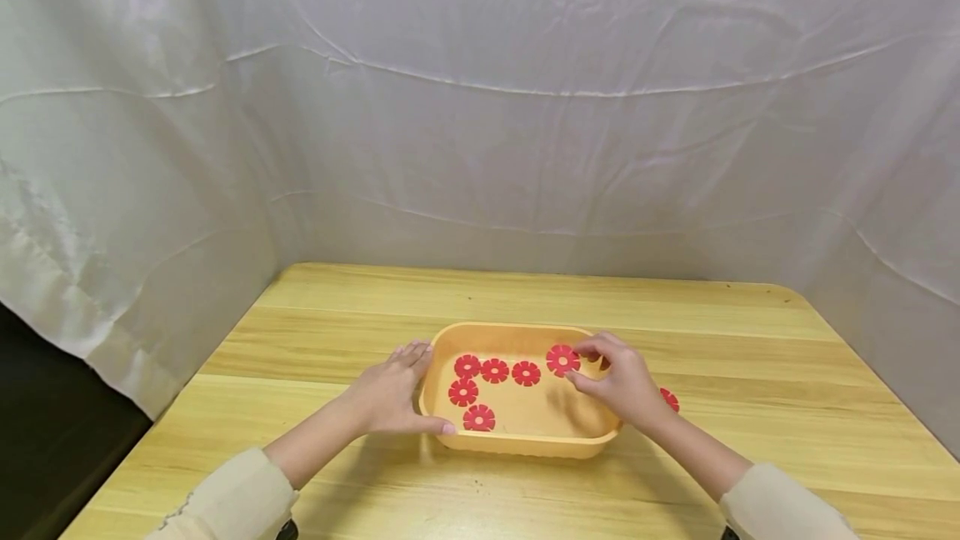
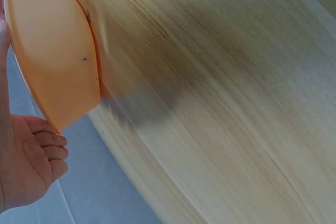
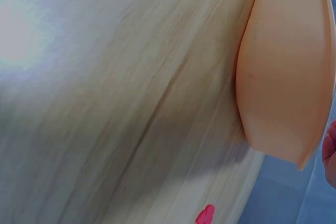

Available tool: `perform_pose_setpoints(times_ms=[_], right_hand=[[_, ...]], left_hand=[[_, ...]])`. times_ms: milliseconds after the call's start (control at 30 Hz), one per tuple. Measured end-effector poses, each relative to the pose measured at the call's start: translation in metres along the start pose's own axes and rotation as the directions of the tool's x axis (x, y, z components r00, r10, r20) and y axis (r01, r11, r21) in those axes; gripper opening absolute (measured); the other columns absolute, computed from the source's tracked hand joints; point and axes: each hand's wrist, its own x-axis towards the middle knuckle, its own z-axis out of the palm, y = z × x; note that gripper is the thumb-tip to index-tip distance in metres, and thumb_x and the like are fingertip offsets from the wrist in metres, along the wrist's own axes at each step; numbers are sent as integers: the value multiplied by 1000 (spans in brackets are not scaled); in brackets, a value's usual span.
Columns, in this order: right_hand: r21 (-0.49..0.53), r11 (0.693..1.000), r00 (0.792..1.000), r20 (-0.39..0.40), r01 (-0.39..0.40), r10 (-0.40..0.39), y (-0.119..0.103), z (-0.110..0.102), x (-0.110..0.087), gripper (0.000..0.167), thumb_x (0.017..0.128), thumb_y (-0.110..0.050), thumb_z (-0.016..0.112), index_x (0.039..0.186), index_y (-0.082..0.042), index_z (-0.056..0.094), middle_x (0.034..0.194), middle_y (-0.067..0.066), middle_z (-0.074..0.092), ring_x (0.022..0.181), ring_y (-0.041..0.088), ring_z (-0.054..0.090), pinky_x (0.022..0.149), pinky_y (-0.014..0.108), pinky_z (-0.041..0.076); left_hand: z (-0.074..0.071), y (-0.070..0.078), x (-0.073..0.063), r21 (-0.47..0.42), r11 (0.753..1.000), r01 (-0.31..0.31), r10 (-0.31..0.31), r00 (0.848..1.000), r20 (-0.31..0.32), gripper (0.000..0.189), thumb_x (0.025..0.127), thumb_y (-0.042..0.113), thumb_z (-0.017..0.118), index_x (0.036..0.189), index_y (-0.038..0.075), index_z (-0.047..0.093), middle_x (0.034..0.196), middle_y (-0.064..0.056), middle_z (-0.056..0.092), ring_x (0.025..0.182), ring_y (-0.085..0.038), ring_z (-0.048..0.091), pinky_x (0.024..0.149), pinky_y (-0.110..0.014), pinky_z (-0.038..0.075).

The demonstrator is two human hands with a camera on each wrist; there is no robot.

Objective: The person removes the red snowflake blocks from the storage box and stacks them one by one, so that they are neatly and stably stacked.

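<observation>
A shallow orange plastic basin (image 1: pixel 525 442) stands on the wooden table. My left hand (image 1: pixel 386 397) holds its left end, thumb at the front rim and fingers at the far left. In the left wrist view, the fingers (image 2: pixel 50 148) curl by a corner of the basin (image 2: pixel 52 45). Over the basin's right half, my right hand (image 1: pixel 626 382) pinches a red notched plastic disc (image 1: pixel 555 354) between thumb and fingers. Several similar red discs (image 1: pixel 462 392) lie inside, along the left and far sides. The right wrist view shows only a bit of the right hand (image 3: pixel 329 156).
Right of the basin, partly hidden behind the right wrist, another red disc (image 1: pixel 670 399) lies on the table (image 1: pixel 750 348). Pale cloth curtains (image 1: pixel 525 148) hang behind the table and at both sides. Something black (image 1: pixel 52 407) shows at the lower left.
</observation>
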Motion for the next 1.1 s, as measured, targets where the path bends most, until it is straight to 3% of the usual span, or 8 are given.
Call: perform_pose_setpoints(times_ms=[533, 800, 1100], right_hand=[[-62, 998, 997, -63, 32, -36, 18, -19, -14, 25, 61, 2, 80, 83, 0, 68, 76, 1, 63, 67, 8, 51, 55, 20, 47], [-96, 995, 995, -92, 26, -35, 21, -29, -21, 28, 60, 2, 81, 84, -2, 68, 77, 0, 63, 67, 11, 52, 55, 19, 46], [-124, 992, 994, -106, 9, -23, 27, -42, -27, 27, 61, 3, 80, 84, -1, 68, 79, 3, 65, 69, 3, 49, 54, 15, 45]], left_hand=[[1, -1, 0, -4, 1000, 0, 0, 1000, -4, 111, 67, 74, 60, 141, -5, 32, 147, -24, 31, 137, -39, 30, 109, -50, 34], [2, -2, 0, 5, 1000, -4, 4, 1000, -9, 112, 67, 74, 60, 140, -5, 33, 146, -24, 32, 136, -39, 30, 109, -50, 34], [2, -1, 0, 8, 1000, -7, 7, 1000, -7, 111, 67, 74, 59, 140, -6, 34, 146, -24, 32, 137, -39, 30, 111, -47, 32]])
